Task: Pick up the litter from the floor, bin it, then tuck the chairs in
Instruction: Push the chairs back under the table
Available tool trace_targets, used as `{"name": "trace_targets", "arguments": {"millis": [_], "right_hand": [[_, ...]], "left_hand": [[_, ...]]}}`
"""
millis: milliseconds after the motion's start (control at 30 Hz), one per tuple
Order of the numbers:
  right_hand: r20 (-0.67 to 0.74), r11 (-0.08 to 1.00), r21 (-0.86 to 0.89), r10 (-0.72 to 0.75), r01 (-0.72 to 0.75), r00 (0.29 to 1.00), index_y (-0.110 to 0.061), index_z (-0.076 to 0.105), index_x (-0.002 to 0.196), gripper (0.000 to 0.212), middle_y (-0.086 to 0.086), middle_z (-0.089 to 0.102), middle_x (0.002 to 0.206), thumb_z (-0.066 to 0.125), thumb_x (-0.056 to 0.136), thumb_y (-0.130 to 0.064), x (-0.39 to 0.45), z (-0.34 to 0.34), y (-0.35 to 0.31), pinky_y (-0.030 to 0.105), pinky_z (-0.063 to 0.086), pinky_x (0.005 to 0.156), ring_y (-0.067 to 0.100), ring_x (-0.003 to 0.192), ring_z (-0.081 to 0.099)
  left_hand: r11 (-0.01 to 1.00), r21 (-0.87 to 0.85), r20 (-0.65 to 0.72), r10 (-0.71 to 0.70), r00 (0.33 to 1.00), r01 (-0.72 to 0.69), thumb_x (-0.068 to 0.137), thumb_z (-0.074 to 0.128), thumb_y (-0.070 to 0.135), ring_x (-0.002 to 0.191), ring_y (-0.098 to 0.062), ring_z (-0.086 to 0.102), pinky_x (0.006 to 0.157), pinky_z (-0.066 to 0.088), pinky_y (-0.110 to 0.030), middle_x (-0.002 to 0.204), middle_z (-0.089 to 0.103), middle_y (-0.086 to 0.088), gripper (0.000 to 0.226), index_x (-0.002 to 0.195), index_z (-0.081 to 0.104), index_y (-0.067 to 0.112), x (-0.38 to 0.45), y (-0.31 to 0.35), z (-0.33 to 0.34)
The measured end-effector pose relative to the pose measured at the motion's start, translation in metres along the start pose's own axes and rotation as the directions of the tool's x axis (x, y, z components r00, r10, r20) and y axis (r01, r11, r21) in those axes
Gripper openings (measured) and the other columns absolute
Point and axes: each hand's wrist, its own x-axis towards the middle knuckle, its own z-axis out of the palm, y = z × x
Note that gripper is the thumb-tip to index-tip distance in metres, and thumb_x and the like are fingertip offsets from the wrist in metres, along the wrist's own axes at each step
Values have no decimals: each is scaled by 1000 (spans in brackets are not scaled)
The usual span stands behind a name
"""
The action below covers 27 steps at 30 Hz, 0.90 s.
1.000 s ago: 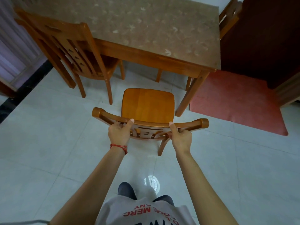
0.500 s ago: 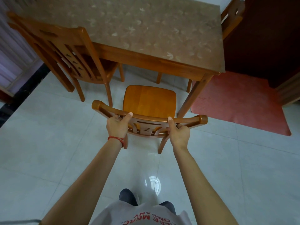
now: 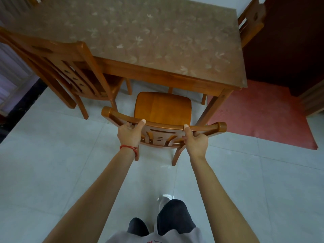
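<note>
grip: left hand (image 3: pixel 129 133) & right hand (image 3: pixel 196 141) apart, both clamped on chair (image 3: pixel 163 109) top rail, for straight push
pos: seat front just under table (image 3: pixel 157 79) edge, btw legs

chair (image 3: pixel 163 109) before table (image 3: pixel 157 79), second chair (image 3: pixel 70 67) left, mat (image 3: pixel 263 113) right

Red string bracelet (image 3: pixel 128 147) — grey shirt (image 3: pixel 154 236), dark trousers (image 3: pixel 173 216).
</note>
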Motion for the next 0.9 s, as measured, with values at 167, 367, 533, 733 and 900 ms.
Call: {"name": "trace_targets", "arguments": {"millis": [167,367,533,733,900], "right_hand": [[-7,1000,-6,-11,11,1000,-5,55,62,39,7,59,60,60,85,-36,32,16,-14,22,49,57,24,65,64],[19,1000,-16,-3,3,1000,-15,47,52,41,-1,52,52,61,86,-36,70,34,-40,20,42,51,13,52,52],[47,1000,-27,11,-10,999,-16,48,54,40,-2,51,53,59,86,-36,98,43,-56,18,39,50,11,51,51],[33,999,-33,9,-8,999,-18,44,50,43,-4,47,49,60,86,-34,124,53,-72,18,36,48,9,47,46],[22,999,-25,21,-21,1000,-17,47,52,40,-3,51,52,60,86,-35,143,67,-84,18,37,50,9,50,50]], "left_hand": [[999,-49,9,8,1000,-8,74,70,32,88,-27,66,88,52,-41,91,69,-14,34,90,66,2,34,12,20],[999,-40,-1,2,1000,-2,75,70,28,86,-27,65,87,52,-39,89,68,-15,33,88,65,-2,73,39,45],[1000,-11,-6,-4,1000,4,78,68,26,78,-22,60,80,49,-32,82,64,-13,36,91,63,-8,95,59,65],[1000,-21,27,14,1000,-14,77,70,25,70,-20,60,75,49,-30,66,61,-5,32,81,64,-6,122,70,79],[1000,-14,58,22,998,-21,76,70,28,70,-22,60,69,48,-29,63,60,-5,33,75,63,-4,150,80,89]]}}
